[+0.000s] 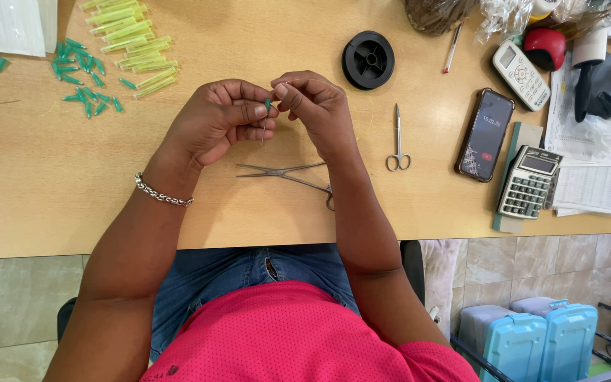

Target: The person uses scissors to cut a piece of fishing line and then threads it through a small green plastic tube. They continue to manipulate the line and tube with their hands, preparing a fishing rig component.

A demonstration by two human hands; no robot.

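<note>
A small green needle cap (268,105) with a thin metal pin hanging from it sits pinched between the two hands, just above the middle of the wooden table (50,177). The left hand (215,120) has its fingers curled in tight, thumb pressed against the forefinger beside the cap. The right hand (317,106) meets it from the other side, its thumb and forefinger closed on the cap's top — the fingertips of both hands all but touch. Whether a thread runs between them is too fine to tell.

Everything else lies around that cap. Just below it, flat on the table, is a pair of slim steel forceps (284,173), partly under the right forearm. To the right of the cap lie small scissors (398,141), tips pointing away from the person. Up and to the right of it rests a black spool (367,59). Further right is a dark phone (486,134) with its screen lit, then a grey calculator (529,182) and a white handset (520,74), with papers (592,187) beyond.

Well to the left of the cap, near the table's far edge, is a scatter of loose green caps (82,78) and, beside them, a heap of pale yellow-green tubes (132,44). The left wrist wears a silver chain bracelet (162,193).
</note>
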